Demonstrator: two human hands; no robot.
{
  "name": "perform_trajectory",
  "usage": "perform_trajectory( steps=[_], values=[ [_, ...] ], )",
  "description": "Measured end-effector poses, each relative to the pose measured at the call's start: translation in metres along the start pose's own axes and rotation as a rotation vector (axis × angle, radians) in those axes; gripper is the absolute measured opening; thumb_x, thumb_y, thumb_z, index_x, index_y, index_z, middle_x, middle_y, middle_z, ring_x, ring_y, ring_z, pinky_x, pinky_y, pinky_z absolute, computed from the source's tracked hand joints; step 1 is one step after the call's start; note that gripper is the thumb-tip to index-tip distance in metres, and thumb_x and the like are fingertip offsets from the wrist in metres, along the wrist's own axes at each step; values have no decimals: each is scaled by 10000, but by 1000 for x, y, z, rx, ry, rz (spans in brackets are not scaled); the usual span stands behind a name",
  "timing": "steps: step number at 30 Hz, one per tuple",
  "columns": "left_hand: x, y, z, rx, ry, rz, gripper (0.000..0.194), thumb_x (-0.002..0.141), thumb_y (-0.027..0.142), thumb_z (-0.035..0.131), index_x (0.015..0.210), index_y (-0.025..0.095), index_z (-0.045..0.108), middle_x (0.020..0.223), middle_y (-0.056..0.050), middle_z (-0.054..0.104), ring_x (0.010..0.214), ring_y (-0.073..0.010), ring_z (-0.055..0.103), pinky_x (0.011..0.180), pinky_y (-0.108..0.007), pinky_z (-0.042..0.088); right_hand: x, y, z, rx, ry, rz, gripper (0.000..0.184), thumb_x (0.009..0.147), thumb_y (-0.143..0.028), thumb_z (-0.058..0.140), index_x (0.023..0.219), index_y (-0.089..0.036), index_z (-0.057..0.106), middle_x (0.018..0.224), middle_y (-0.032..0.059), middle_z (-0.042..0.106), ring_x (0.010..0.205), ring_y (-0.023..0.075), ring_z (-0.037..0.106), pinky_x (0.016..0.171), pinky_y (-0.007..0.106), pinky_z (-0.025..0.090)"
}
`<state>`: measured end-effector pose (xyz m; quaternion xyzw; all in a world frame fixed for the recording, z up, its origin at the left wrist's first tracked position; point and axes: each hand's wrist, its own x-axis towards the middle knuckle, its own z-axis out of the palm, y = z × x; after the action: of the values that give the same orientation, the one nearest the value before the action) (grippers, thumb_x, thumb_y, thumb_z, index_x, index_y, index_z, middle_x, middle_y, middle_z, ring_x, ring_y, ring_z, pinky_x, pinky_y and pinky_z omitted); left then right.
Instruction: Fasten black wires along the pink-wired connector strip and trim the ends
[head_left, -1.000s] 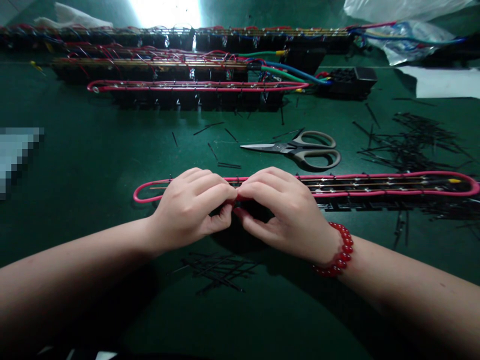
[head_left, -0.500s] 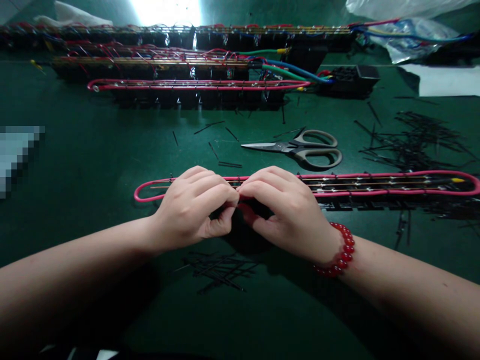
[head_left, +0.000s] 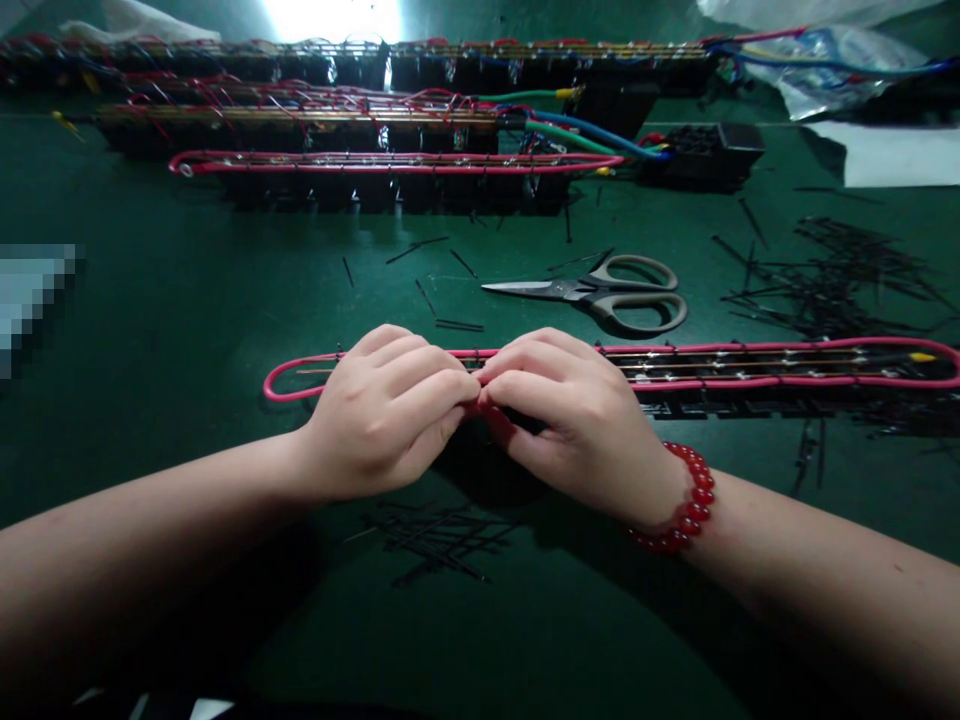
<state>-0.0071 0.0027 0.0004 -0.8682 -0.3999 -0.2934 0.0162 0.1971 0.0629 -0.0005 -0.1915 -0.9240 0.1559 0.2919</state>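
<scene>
Pinching pink cable [head_left: 727, 382], left hand [head_left: 386, 405] and right hand [head_left: 574, 405] clamped side by side, scissors [head_left: 571, 289] beyond

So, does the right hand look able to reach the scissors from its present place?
Probably yes: the scissors lie just beyond the right hand, and nothing visible blocks the way. However, its fingers are now at the pink cable, so they would likely have to leave it first.
</scene>
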Motion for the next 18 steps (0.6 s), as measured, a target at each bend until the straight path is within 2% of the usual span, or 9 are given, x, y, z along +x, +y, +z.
perform_trajectory(
  steps=[5,11,18],
  values=[
    [2,7,-5,-13,0,53,43,926,136,565,931,178,567,846,-31,671,758,-158,574,765,-358,432,-1,1,1,-6,31,-56,121,860,-129,634,748,-145,678,920,64,723,883,223,622,762,368,510],
    [6,9,-11,-178,-134,120,98,931,115,514,867,150,579,787,-46,643,737,-161,559,787,-372,460,-6,-1,2,-15,54,-105,101,882,-172,651,826,-130,725,1006,107,710,914,235,625,780,386,520],
    [6,4,-9,-194,-164,182,106,926,121,525,862,156,603,770,-49,649,740,-175,583,809,-361,477,-6,0,3,-30,41,-111,125,901,-133,598,830,-126,701,928,89,699,895,227,603,773,379,519]
  ],
)
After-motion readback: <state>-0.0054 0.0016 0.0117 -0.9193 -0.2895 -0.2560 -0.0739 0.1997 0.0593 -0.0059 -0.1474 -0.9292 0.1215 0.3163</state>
